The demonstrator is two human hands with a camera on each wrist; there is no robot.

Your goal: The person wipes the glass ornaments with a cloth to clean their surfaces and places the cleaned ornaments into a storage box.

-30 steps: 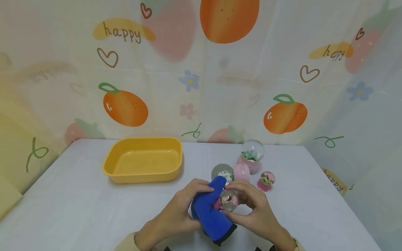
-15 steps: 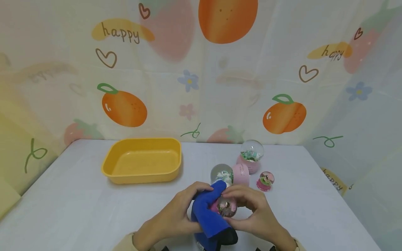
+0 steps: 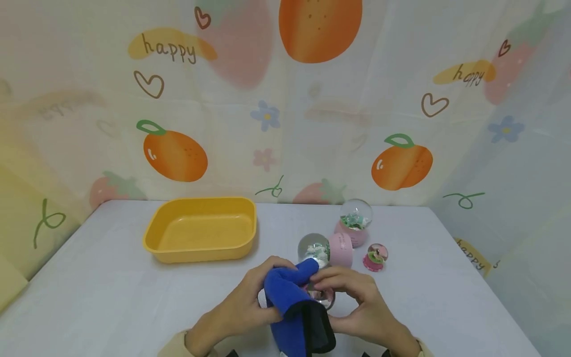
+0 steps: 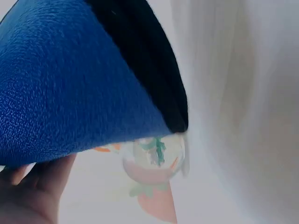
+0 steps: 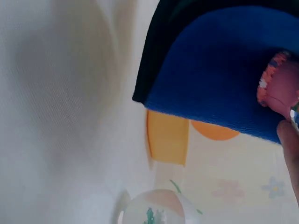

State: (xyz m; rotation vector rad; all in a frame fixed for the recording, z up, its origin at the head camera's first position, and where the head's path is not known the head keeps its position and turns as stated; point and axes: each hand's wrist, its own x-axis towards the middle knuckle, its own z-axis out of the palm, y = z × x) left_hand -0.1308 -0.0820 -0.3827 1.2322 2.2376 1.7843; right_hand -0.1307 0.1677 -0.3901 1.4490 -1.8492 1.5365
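Note:
A blue plush cloth with black edging [image 3: 283, 292] drapes over my left hand [image 3: 241, 302], which grips it from the left. My right hand [image 3: 363, 302] holds a small snow globe [image 3: 327, 299] between thumb and fingers, its base side against the cloth. In the right wrist view the globe's pink base [image 5: 280, 86] lies against the blue fabric, with a fingertip [image 5: 290, 144] at it. Cloth and fingers cover much of the globe in the head view. The cloth's black-edged end hangs toward me, gaping in a fold.
Just beyond my hands a larger snow globe [image 3: 340, 249] lies on its side, its pink base to the right. Behind it another large one [image 3: 351, 233] stands upright. A small snow globe [image 3: 373, 263] sits to their right. A yellow tray [image 3: 200, 254] stands at the back left.
The cloth's black-edged end has swung up and folded open toward the camera. The small globe has tilted and shifted slightly down, more covered by fingers. The other objects stay put.

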